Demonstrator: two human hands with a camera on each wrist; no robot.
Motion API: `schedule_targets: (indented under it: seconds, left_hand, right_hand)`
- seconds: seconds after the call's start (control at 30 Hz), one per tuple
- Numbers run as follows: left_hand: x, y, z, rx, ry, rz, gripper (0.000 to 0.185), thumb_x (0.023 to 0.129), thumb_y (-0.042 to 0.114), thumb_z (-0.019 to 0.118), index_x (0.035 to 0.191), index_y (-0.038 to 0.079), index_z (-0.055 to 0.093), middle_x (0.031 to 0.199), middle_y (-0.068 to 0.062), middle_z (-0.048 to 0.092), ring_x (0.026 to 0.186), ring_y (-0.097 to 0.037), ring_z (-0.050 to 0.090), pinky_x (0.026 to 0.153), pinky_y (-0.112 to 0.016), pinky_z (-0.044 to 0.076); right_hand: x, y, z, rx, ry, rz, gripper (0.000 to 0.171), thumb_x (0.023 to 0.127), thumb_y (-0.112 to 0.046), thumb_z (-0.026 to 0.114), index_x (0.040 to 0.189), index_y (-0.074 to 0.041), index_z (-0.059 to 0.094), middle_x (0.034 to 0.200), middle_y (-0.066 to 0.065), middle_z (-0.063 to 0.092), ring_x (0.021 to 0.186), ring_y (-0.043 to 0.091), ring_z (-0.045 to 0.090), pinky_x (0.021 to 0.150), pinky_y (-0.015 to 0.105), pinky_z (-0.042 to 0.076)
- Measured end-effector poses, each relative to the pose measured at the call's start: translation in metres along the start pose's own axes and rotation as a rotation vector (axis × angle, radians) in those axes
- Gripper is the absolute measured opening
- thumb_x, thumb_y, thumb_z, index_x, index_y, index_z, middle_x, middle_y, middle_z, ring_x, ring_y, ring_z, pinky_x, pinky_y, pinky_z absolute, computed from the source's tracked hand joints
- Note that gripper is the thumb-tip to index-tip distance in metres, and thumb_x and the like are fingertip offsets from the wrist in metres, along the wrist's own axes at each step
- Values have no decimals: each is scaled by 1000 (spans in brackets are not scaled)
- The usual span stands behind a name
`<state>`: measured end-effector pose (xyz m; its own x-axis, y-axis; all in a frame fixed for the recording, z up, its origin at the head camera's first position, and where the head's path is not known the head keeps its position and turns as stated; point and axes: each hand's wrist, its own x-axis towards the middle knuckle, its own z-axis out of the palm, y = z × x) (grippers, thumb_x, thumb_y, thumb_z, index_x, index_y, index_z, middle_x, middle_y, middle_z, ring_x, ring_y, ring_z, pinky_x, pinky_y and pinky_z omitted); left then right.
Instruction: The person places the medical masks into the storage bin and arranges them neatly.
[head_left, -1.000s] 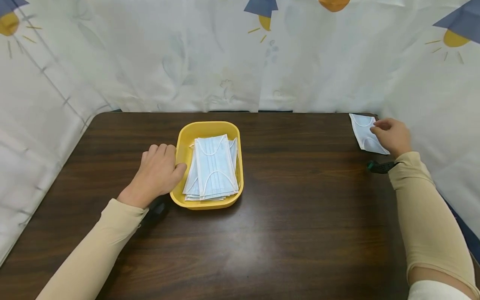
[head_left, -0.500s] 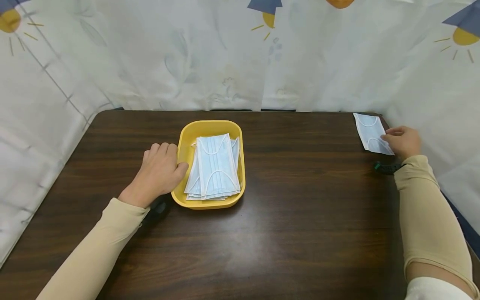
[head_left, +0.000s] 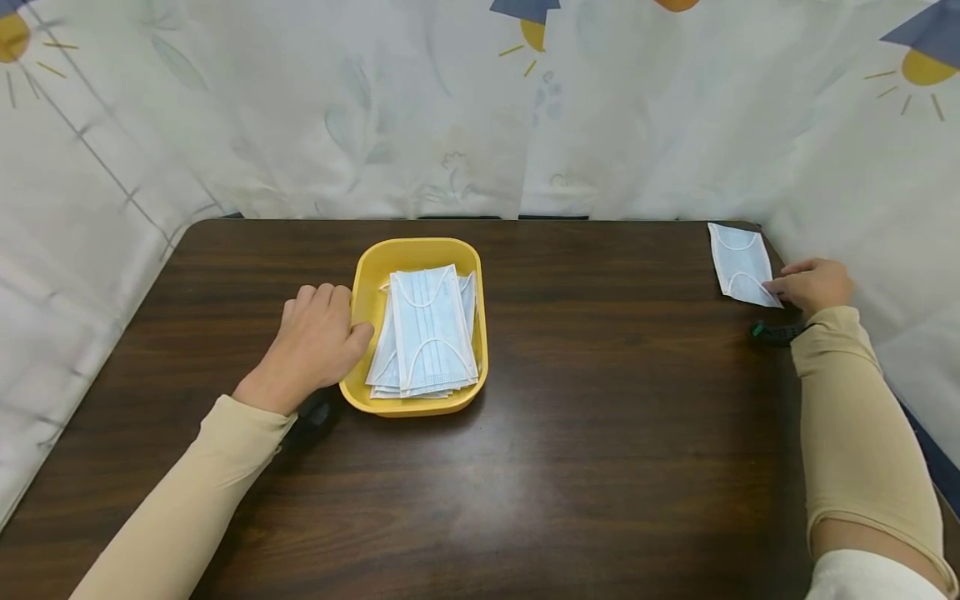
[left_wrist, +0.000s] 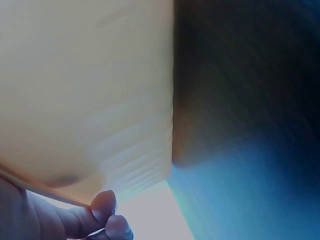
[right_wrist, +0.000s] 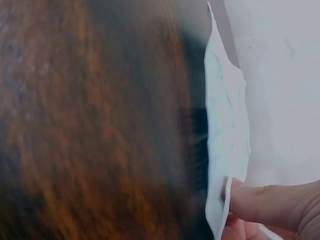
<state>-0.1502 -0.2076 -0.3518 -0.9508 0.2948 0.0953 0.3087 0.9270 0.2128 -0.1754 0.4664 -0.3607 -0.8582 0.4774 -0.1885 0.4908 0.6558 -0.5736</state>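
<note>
A yellow tray [head_left: 417,247] sits left of centre on the dark wooden table [head_left: 615,375] and holds a stack of light blue face masks [head_left: 429,333]. My left hand [head_left: 318,337] grips the tray's left side, thumb on the rim and fingers curled down its outer wall; the wall [left_wrist: 90,100] fills the left wrist view. A single face mask [head_left: 738,258] lies at the table's far right corner. My right hand [head_left: 813,285] pinches its near right corner, and in the right wrist view my fingertips [right_wrist: 260,202] hold the edge of the mask [right_wrist: 227,130].
A white printed curtain [head_left: 450,108] hangs round the table at the back and both sides, close behind the single mask. A black wrist strap [head_left: 772,333] shows on my right forearm. Bare table lies between the tray and the right hand.
My right hand has slid off the middle of the single mask to its near right corner, uncovering most of it. The left hand and tray have stayed put.
</note>
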Motion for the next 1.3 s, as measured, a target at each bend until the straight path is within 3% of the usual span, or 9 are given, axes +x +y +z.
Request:
schedule_targets:
  seconds: [0.3,0.5,0.7,0.77,0.87,0.97,1.03,1.13,1.3]
  left_hand:
    - [0,-1,-3,6,-1,-7,28,93,23,44,94,-4,53,83,-15,48,84,-34,40,70,-40,29]
    - [1,-1,-3,6,-7,-2,29,94,23,42,94,-4,52,84,-15,48,85,-35,40,71,-41,30]
    - [1,0,-3,1,-7,-2,29,93,23,43,96,-4,53,84,-14,48,85,-34,40,71,-40,30]
    - [1,0,-3,-1,-6,3,30,93,23,43,97,-4,53,84,-14,48,85,-34,40,71,-40,29]
    - [1,1,-3,-5,5,11,28,93,23,43,94,-3,53,84,-14,48,84,-34,41,70,-40,30]
    - [1,1,-4,-5,19,20,26,92,22,43,90,-2,52,82,-14,48,83,-34,41,69,-40,30]
    - [1,2,-5,-1,29,24,26,92,22,42,89,-2,52,81,-14,48,82,-35,42,69,-40,31]
    - [2,2,-6,2,35,26,27,92,22,42,90,-3,52,82,-15,48,82,-35,42,69,-41,31]
    - [2,2,-7,0,23,23,27,92,22,42,91,-3,52,83,-15,48,83,-35,42,70,-41,31]
  right_hand:
    - [3,-9,-9,-24,-196,2,76,87,-26,81,140,12,43,62,-21,62,61,-6,63,63,21,51]
    - [1,-13,-12,-44,-273,14,69,88,-30,80,132,11,48,68,-17,64,66,-1,65,67,26,55]
    - [-1,-12,-11,-77,-185,-62,66,94,-44,70,127,9,51,68,-15,65,64,-2,62,63,28,53]
    - [-1,-11,-8,-104,-113,-91,66,95,-44,67,130,10,48,70,-4,69,63,0,60,61,29,50]
    - [-2,-12,-3,-128,-36,-77,65,95,-40,66,136,8,49,100,21,71,80,20,66,64,31,47]
    - [-4,-15,-1,-132,-11,-48,61,95,-33,68,137,7,50,134,37,52,109,43,56,70,35,44]
    - [-4,-18,-2,-126,-12,-42,59,93,-29,70,135,7,51,129,34,55,110,44,54,71,35,43]
    - [-4,-21,-6,-115,-34,-53,54,90,-24,74,129,9,54,91,14,69,83,24,64,67,32,45]
    - [-4,-25,-12,-126,-134,-18,29,89,-24,76,96,3,68,61,-8,59,64,11,56,59,31,46]
